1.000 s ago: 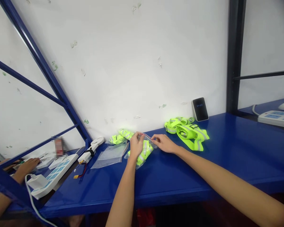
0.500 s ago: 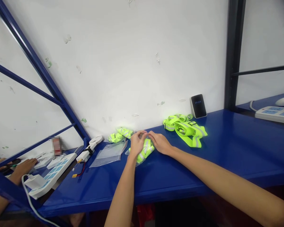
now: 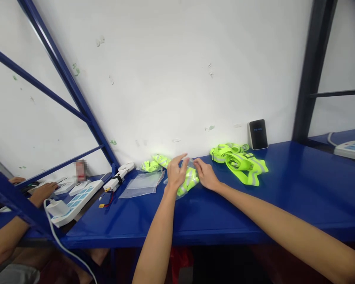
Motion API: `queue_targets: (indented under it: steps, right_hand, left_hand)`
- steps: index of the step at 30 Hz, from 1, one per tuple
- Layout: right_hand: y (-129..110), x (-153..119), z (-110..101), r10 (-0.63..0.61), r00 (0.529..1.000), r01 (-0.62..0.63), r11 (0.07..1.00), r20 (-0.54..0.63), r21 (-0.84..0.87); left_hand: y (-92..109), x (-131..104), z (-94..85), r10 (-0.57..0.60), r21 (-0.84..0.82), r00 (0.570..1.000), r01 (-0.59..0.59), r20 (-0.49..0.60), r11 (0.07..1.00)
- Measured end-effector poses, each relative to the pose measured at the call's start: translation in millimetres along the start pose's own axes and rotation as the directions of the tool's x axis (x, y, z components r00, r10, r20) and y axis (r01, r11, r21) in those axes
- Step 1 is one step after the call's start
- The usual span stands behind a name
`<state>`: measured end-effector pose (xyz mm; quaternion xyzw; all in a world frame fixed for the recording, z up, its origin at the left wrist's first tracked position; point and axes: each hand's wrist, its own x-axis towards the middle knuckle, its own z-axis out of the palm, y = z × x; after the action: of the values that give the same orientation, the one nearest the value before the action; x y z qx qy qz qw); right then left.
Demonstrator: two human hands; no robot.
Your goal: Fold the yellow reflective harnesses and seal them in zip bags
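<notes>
A clear plastic bag (image 3: 190, 163) with a folded neon-yellow reflective strap (image 3: 191, 180) inside rests on the blue table between my hands. My left hand (image 3: 176, 173) curls around its left side, thumb and forefinger at the upper edge. At the upper right corner, my right hand (image 3: 207, 174) pinches the plastic. To the right lie loose reflective straps (image 3: 242, 163) with grey stripes and black buckles. Left of my hands are flat clear bags (image 3: 143, 184), with bagged yellow straps (image 3: 155, 163) behind them.
A white handheld fan (image 3: 118, 179) with a wired yellow connector lies at the left. A clock display (image 3: 258, 134) leans on the wall. Beyond the blue frame post (image 3: 85, 114) are a power strip (image 3: 79, 201) and another person's hand (image 3: 44, 193). Another power strip (image 3: 352, 150) is at right.
My hands have drawn slightly apart at the bag's top, and my left thumb and forefinger have spread. The whole view has shifted, so things appear further right.
</notes>
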<state>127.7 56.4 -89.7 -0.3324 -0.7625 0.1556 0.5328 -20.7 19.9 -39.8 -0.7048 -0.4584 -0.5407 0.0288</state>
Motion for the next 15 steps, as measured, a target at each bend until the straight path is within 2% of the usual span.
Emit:
queue_targets:
  steps: [3, 5, 6, 7, 8, 9, 11, 12, 13, 15]
  right_hand:
    - [10.0, 20.3, 7.5, 0.166, 0.979, -0.166, 0.986, -0.122, 0.006]
    - [19.5, 39.9, 8.8, 0.386, 0.919, -0.376, 0.919, -0.085, 0.117]
    - [24.4, 49.6, 7.1, 0.503, 0.863, -0.489, 0.856, -0.052, 0.168]
    - [29.0, 58.3, 3.5, 0.584, 0.811, -0.569, 0.801, -0.030, 0.185]
    - [33.0, 65.6, -2.1, 0.614, 0.788, -0.603, 0.784, -0.044, 0.151]
    - [36.1, 71.2, -9.8, 0.597, 0.798, -0.594, 0.802, -0.075, 0.059]
    - [39.8, 78.3, -30.4, 0.468, 0.877, -0.480, 0.865, -0.108, -0.145]
    - [40.6, 80.5, -42.6, 0.398, 0.914, -0.406, 0.886, -0.082, -0.226]
    - [41.2, 82.5, -55.6, 0.340, 0.939, -0.339, 0.890, -0.051, -0.304]
    - [43.7, 87.3, -82.5, 0.281, 0.960, -0.259, 0.864, -0.015, -0.432]
  left_hand:
    - [-2.1, 5.1, -11.4, 0.057, 0.065, 0.970, -0.042, -0.235, 0.997]
    - [-11.7, 2.9, -16.8, 0.043, 0.117, 0.948, -0.006, -0.315, 0.993]
    - [-18.2, -0.1, -17.9, 0.031, 0.151, 0.949, 0.017, -0.313, 0.988]
    - [-25.1, -4.1, -17.7, 0.019, 0.187, 0.963, 0.033, -0.270, 0.982]
    - [-31.9, -8.8, -16.0, 0.003, 0.226, 0.979, 0.043, -0.202, 0.973]
    - [-37.9, -13.7, -13.0, -0.019, 0.261, 0.992, 0.051, -0.125, 0.964]
    - [-46.6, -22.9, -3.5, -0.075, 0.315, 0.997, 0.061, 0.033, 0.947]
    - [-49.1, -26.7, 2.1, -0.103, 0.333, 0.989, 0.061, 0.110, 0.941]
    - [-50.7, -29.9, 7.8, -0.126, 0.343, 0.975, 0.056, 0.186, 0.938]
    - [-52.0, -34.3, 17.4, -0.142, 0.334, 0.936, 0.028, 0.323, 0.942]
